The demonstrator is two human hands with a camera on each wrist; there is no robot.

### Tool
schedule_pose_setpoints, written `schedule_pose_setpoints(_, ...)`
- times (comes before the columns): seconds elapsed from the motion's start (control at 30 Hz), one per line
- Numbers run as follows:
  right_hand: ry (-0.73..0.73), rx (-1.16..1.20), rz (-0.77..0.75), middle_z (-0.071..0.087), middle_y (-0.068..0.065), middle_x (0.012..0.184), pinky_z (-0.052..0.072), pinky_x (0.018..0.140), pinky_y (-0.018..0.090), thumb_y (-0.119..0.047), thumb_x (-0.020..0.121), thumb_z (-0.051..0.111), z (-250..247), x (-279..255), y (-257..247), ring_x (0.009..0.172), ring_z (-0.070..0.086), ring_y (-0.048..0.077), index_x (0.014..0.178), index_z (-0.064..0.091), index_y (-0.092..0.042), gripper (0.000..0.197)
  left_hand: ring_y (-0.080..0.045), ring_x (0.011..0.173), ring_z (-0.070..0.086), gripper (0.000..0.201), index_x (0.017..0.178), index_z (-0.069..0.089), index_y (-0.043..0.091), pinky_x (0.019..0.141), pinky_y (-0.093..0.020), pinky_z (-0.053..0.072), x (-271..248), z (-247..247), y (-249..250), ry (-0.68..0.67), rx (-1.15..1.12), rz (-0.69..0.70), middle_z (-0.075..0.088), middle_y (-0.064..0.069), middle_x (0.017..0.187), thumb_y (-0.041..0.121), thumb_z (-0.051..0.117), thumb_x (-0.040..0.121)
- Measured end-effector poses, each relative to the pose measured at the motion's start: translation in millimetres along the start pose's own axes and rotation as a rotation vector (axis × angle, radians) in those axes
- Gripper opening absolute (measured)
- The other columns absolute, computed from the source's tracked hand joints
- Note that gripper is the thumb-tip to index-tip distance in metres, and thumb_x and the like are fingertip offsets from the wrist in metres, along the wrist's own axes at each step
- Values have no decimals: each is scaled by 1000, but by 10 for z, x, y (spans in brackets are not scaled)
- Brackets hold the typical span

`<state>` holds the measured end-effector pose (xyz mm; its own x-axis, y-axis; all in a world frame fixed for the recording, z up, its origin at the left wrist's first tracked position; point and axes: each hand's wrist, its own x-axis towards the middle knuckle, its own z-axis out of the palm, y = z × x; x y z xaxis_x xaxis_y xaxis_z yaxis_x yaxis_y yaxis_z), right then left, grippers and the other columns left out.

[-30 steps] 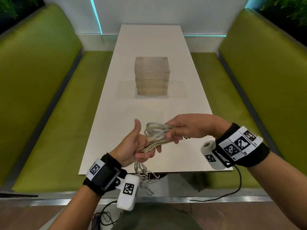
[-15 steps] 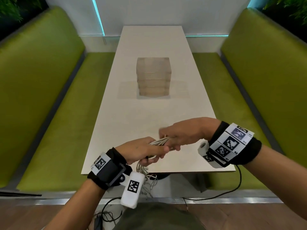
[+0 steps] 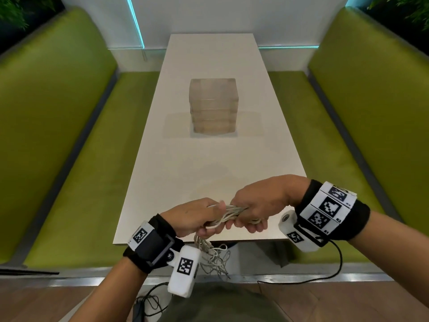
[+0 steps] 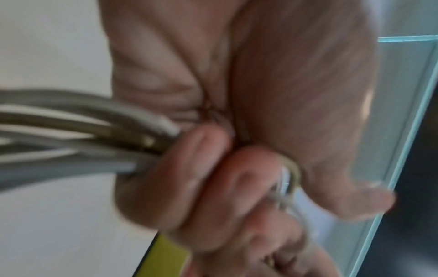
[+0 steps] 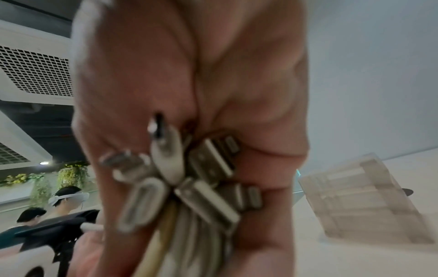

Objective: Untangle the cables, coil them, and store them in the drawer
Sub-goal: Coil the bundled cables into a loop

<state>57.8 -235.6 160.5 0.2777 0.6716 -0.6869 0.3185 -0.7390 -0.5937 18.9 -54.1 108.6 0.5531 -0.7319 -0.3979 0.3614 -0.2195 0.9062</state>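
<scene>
Both hands, left (image 3: 194,217) and right (image 3: 260,201), had their fingers clamped on one bundle of cables (image 3: 229,213) above the bench (image 3: 209,163) edge; loose ends dangled, coiling looked unfinished, and the drawer unit (image 3: 213,105) stood shut, well apart.

A translucent drawer unit (image 3: 213,105) stands mid-way along the white table (image 3: 185,173).
</scene>
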Motion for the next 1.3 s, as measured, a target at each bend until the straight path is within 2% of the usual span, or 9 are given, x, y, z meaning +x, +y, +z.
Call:
schedule_pose_setpoints(0.13,-19,-96,-3,53,1,69,46,60,25,-17,96,47,-11,22,14,59,51,15,103,58,-25,16,-8,42,34,90,80,62,12,42,-16,29,28,0,12,25,-42,-156,50,2,58,88,16,68)
schedule_pose_setpoints(0.23,-22,-98,-24,51,-2,64,42,55,14,-23,97,49,-20,50,19,55,50,12,107,61,-12,19,-10,45,28,64,76,56,13,47,-19,26,-1,66,46,91,94,-107,41,4,53,65,21,91)
schedule_pose_setpoints(0.33,-8,-29,-65,52,-3,59,41,49,12,-29,97,50,-37,42,40,49,49,9,89,60,-2,30,-13,48,24,56,67,53,14,50,-22,24,-29,125,65,153,151,-57,32,1,51,54,26,96)
schedule_pose_setpoints(0.43,-3,22,-105,52,-7,54,43,53,18,-31,97,50,-61,31,49,48,49,11,82,59,-1,34,-11,46,24,59,64,53,14,48,-19,23,-24,112,44,173,134,-7,33,5,47,61,31,93)
schedule_pose_setpoints(0.57,-16,92,-123,53,-9,54,42,63,36,-39,92,51,-52,27,76,52,49,15,108,59,8,51,-9,44,26,64,69,56,16,48,-23,23,-32,72,-10,55,59,62,35,8,47,77,41,77)
schedule_pose_setpoints(0.73,-5,69,-92,51,-4,56,41,51,21,-29,92,60,-61,-18,62,49,48,13,109,63,-1,33,-8,41,27,65,69,57,15,46,-22,23,3,70,-21,74,45,75,38,8,46,78,46,75)
schedule_pose_setpoints(0.93,156,-153,-20,50,-1,58,40,52,25,-33,89,62,-292,-149,-143,50,48,16,84,62,-8,26,-18,55,61,99,105,58,1,59,-30,50,79,59,-138,130,-134,260,63,-6,66,88,35,64)
schedule_pose_setpoints(1.0,209,-175,-4,49,-2,58,41,54,27,-32,90,60,-382,-223,-175,50,48,15,81,60,-11,23,-21,59,64,96,109,57,1,68,-36,51,55,46,-178,187,-197,324,58,-6,61,85,42,65)
schedule_pose_setpoints(1.3,337,-186,-17,51,-4,55,42,56,35,-35,91,58,-647,-419,-232,49,48,15,71,53,-14,30,-16,53,55,52,90,61,19,59,-32,43,57,118,-240,385,-154,415,44,9,55,70,53,79)
